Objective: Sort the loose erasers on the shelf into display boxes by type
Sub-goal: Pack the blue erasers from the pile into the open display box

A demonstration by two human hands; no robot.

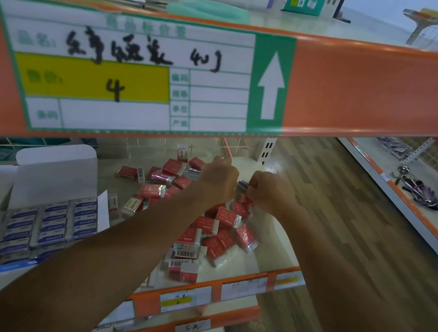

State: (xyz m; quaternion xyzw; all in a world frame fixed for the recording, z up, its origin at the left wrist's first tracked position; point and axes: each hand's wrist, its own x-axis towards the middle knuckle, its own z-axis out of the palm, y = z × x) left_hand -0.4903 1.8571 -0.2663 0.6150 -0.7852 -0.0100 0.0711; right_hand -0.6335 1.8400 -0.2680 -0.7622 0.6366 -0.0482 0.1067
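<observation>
Now the red erasers (207, 225) lie loose on the shelf (271, 249) beside a white box (54, 175) of blue erasers (52, 221), the right hand (269, 192) pinches a small eraser (243, 183), and the left hand (217, 179) curls over the pile, its grip hidden.

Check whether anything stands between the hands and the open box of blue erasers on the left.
Only low things: loose red erasers cover the shelf between, and the box has an upright side flap facing the left hand and right hand.

Pinched eraser (243, 184) — blurred, type unclear
</observation>
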